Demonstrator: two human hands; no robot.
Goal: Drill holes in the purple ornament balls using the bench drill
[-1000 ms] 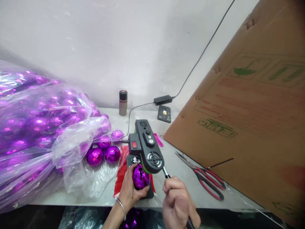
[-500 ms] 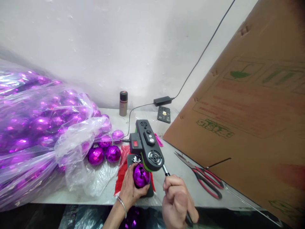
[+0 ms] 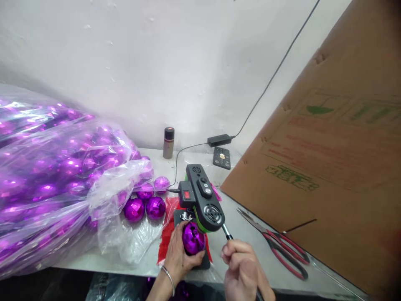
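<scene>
My left hand (image 3: 179,251), with a metal bangle at the wrist, is closed around a shiny purple faceted ball (image 3: 193,238). The ball sits under the front end of a small black and green bench drill press (image 3: 205,196), above its dark base. A dark hole or slot shows on the ball's top. My right hand (image 3: 246,267) is wrapped round the black-gripped lever (image 3: 228,232) at the drill press's right side. Beneath the machine lies a red cloth (image 3: 166,238). Where the tool tip meets the ball is hidden by the machine's head.
A clear plastic bag (image 3: 62,179) full of purple balls fills the left. Loose purple balls (image 3: 134,210) lie beside it. Red-handled scissors (image 3: 282,246) lie at right before a large cardboard box (image 3: 313,146). Behind stand a bottle (image 3: 168,144), a power adapter (image 3: 219,140) and a dark phone-like slab (image 3: 221,157).
The whole view has shifted slightly, so everything appears a little further right and lower. Both hands keep their holds on the ball and the lever.
</scene>
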